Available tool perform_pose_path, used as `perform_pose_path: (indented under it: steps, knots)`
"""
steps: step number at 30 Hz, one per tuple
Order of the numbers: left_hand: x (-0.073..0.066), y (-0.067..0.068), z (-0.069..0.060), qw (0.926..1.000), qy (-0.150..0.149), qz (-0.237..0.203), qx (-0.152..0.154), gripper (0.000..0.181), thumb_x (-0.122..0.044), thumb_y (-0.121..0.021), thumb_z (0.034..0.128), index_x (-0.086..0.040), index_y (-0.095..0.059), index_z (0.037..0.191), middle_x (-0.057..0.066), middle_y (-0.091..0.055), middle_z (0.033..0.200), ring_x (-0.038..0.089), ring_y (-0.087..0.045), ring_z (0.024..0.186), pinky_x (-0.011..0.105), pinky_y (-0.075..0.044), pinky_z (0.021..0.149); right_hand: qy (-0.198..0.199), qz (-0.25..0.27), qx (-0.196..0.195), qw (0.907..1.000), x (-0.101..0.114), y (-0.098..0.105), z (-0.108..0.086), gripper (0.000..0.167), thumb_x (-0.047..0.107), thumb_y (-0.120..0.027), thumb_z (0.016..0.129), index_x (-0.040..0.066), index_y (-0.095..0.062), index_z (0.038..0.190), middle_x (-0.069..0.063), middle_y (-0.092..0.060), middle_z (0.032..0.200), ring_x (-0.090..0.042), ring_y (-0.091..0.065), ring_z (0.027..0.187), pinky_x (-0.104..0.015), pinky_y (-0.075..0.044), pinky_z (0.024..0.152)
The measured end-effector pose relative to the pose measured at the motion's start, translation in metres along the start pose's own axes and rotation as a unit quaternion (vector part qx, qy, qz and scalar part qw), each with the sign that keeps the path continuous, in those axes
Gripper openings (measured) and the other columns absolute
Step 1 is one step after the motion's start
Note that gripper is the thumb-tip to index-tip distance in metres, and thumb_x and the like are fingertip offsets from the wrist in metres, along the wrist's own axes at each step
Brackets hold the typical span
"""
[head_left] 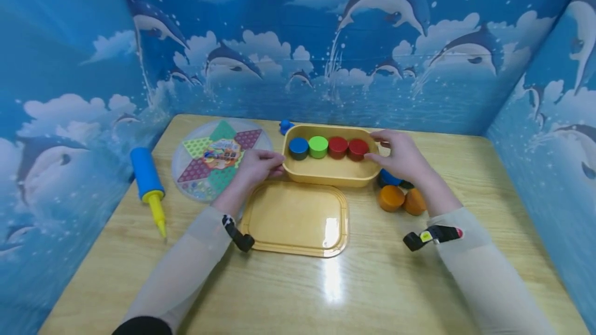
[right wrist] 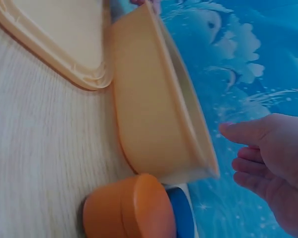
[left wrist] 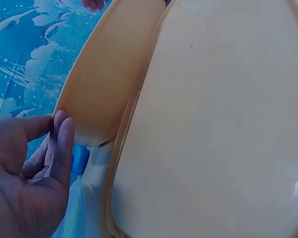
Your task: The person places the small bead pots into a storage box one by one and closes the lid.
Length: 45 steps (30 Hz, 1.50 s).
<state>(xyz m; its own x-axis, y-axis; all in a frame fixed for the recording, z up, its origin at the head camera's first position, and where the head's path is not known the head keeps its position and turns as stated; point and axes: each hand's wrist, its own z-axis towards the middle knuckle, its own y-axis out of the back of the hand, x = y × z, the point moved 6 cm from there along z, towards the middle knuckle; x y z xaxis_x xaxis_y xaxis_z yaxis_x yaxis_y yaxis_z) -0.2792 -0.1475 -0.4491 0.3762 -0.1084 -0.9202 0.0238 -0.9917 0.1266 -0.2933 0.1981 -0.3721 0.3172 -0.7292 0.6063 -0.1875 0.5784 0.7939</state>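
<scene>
Tub (head_left: 326,174): standing far on tabletop (head_left: 372,273), holding four cylinders (head_left: 318,147); left hand (head_left: 258,165) pinching its left rim, right hand's (head_left: 401,156) fingers hovering wide at right. Orange blocks (head_left: 391,198) crowding right, lid (head_left: 295,216) lying nearer, board (head_left: 222,154) left.

Left forearm (head_left: 186,268) and right forearm (head_left: 484,268) both reach forward, angled inward. Left hand (head_left: 258,165) pinching, fingertips (left wrist: 64,128) close together, palm facing its wrist camera. Right hand (head_left: 398,154) relaxed, grips nothing; thumb (right wrist: 244,132) extended, other fingers loosely bent, clear gap below thumb. Hands well apart, about level.
</scene>
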Motion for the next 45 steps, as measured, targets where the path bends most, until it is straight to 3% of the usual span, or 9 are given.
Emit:
perform_pose_path:
  steps: [9, 19, 28, 34, 37, 45]
  knots:
    - [-0.001, 0.000, 0.001, 1.0000, 0.000, -0.002, 0.000, 0.025, -0.011, -0.074, 0.1020, 0.004, -0.074, 0.122, 0.019, -0.074, 0.107, 0.019, -0.076, 0.083, 0.030, -0.066, 0.079, -0.045, 0.022, -0.029, 0.9983, -0.011, 0.025, -0.049, 0.060, 0.025, -0.077, 0.101, -0.003, -0.055, 0.149, -0.026, -0.055, 0.150, -0.049, -0.053, 0.135, -0.062, -0.049, 0.110]
    - [-0.004, 0.002, -0.001, 0.9998, -0.016, -0.010, -0.002, 0.027, -0.009, -0.076, 0.1004, 0.006, -0.073, 0.122, 0.020, -0.074, 0.105, 0.016, -0.075, 0.079, 0.029, -0.066, 0.078, -0.064, 0.028, -0.056, 0.9960, -0.044, 0.039, -0.093, 0.066, 0.032, -0.077, 0.100, -0.004, -0.053, 0.150, -0.030, -0.055, 0.147, -0.052, -0.052, 0.134, -0.067, -0.048, 0.108]
    - [0.000, 0.004, 0.000, 0.9999, -0.009, -0.010, -0.006, 0.028, -0.011, -0.075, 0.1014, 0.006, -0.073, 0.123, 0.019, -0.073, 0.104, 0.016, -0.075, 0.080, 0.029, -0.066, 0.079, -0.103, 0.042, -0.027, 0.9935, -0.073, 0.028, -0.121, 0.081, 0.043, -0.079, 0.098, -0.007, -0.047, 0.153, -0.032, -0.050, 0.151, -0.054, -0.049, 0.136, -0.067, -0.046, 0.109]
    - [0.000, 0.001, -0.001, 0.9999, -0.010, -0.011, 0.005, 0.028, -0.012, -0.074, 0.1017, 0.007, -0.073, 0.123, 0.018, -0.074, 0.100, 0.016, -0.075, 0.079, 0.029, -0.066, 0.078, -0.126, 0.075, -0.010, 0.9891, -0.087, 0.013, -0.137, 0.084, 0.049, -0.080, 0.094, -0.005, -0.050, 0.151, -0.029, -0.053, 0.149, -0.049, -0.054, 0.134, -0.054, -0.050, 0.107]
    - [0.000, 0.000, -0.002, 0.9998, -0.012, -0.013, 0.006, 0.028, -0.011, -0.074, 0.1017, 0.007, -0.073, 0.123, 0.017, -0.074, 0.098, 0.015, -0.075, 0.078, 0.029, -0.066, 0.078, -0.132, 0.089, -0.004, 0.9872, -0.091, 0.006, -0.140, 0.085, 0.050, -0.082, 0.092, -0.005, -0.051, 0.150, -0.028, -0.054, 0.149, -0.047, -0.057, 0.132, -0.049, -0.052, 0.104]
    - [0.000, 0.000, -0.003, 0.9997, -0.011, -0.020, 0.006, 0.027, -0.010, -0.075, 0.1012, 0.007, -0.073, 0.123, 0.017, -0.074, 0.098, 0.016, -0.075, 0.077, 0.029, -0.066, 0.078, -0.115, 0.082, -0.005, 0.9899, -0.091, -0.006, -0.136, 0.080, 0.037, -0.085, 0.093, -0.006, -0.051, 0.150, -0.029, -0.054, 0.148, -0.047, -0.059, 0.129, -0.050, -0.055, 0.100]
